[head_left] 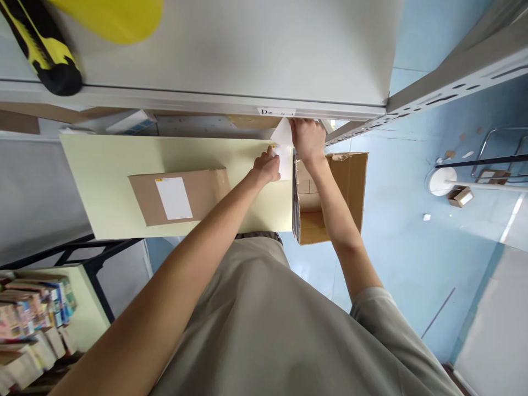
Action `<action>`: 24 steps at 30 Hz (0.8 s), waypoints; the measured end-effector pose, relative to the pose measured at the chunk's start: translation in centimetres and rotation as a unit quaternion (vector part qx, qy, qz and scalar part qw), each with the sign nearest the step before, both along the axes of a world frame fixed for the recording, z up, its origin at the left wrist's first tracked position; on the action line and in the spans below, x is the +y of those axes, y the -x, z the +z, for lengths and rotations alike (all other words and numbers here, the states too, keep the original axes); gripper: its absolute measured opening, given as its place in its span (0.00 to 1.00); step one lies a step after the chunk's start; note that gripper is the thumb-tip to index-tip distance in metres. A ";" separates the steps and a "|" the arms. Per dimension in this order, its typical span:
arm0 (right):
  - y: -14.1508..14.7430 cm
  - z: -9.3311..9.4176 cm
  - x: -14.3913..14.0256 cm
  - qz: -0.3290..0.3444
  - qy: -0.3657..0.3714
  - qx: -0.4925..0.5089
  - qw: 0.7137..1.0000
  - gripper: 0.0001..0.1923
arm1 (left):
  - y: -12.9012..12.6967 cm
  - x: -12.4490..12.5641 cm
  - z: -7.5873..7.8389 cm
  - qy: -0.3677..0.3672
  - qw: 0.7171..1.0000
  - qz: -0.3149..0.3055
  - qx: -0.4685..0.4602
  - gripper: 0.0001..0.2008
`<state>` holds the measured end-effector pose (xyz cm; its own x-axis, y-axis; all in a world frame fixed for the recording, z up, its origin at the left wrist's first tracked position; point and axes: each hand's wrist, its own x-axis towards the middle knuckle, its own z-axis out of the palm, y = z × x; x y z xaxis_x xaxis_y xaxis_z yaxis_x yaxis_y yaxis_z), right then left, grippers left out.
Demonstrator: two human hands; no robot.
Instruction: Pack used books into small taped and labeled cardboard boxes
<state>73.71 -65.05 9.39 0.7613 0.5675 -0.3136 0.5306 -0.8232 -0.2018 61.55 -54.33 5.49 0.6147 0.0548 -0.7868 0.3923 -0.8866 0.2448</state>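
Observation:
A white label sheet [284, 132] with a small yellow mark stands at the far right end of a pale yellow tabletop [103, 165], part of it bent upward. My right hand [308, 138] is closed around the sheet's upper right edge, its fingertips hidden behind the knuckles. Lower down, my left hand [268, 166] is closed at the sheet's left side, with the index finger by the yellow mark. To the left on the tabletop lies a brown cardboard parcel [206, 195] bearing a white label [174, 198].
An open cardboard box [350, 181] stands against the tabletop's right end. A grey shelf [247, 55] overhangs the far edge, carrying a yellow-black utility knife [49, 55]. A perforated post [454, 88] rises at right. Books [37, 308] fill a rack at lower left.

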 end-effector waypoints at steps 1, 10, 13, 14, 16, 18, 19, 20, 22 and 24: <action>0.2 0.2 -0.8 -0.018 -0.007 -0.007 1.000 0.28 | 0.0 0.0 0.0 -0.001 1.000 0.002 -0.003 0.42; 9.1 3.8 -6.9 -0.133 -0.280 -0.027 0.950 0.21 | 0.9 -0.4 0.2 0.053 0.987 0.114 -0.099 0.41; 11.9 5.5 -7.9 -0.175 -0.380 0.054 0.907 0.20 | 4.2 1.0 2.2 0.230 0.937 0.228 -0.131 0.33; 12.5 5.9 -8.2 -0.198 -0.403 0.080 0.890 0.21 | 6.0 1.7 3.2 0.298 0.908 0.263 -0.131 0.28; 13.2 6.5 -8.5 -0.234 -0.428 0.123 0.864 0.23 | 10.1 3.2 6.0 0.397 0.854 0.309 -0.131 0.20; 13.8 6.7 -8.5 -0.247 -0.430 0.161 0.853 0.25 | 14.2 4.5 9.0 0.428 0.831 0.328 -0.136 0.17; 14.1 6.8 -8.3 -0.247 -0.428 0.180 0.851 0.25 | 16.1 5.1 10.5 0.428 0.826 0.340 -0.139 0.15; 14.5 6.8 -7.9 -0.245 -0.426 0.198 0.848 0.25 | 17.8 5.5 11.8 0.426 0.821 0.353 -0.143 0.14; 15.4 7.1 -7.0 -0.237 -0.427 0.225 0.843 0.25 | 20.5 6.2 13.8 0.418 0.812 0.376 -0.158 0.14; 16.4 7.6 -5.8 -0.223 -0.433 0.235 0.841 0.25 | 22.5 6.8 14.9 0.413 0.804 0.390 -0.177 0.14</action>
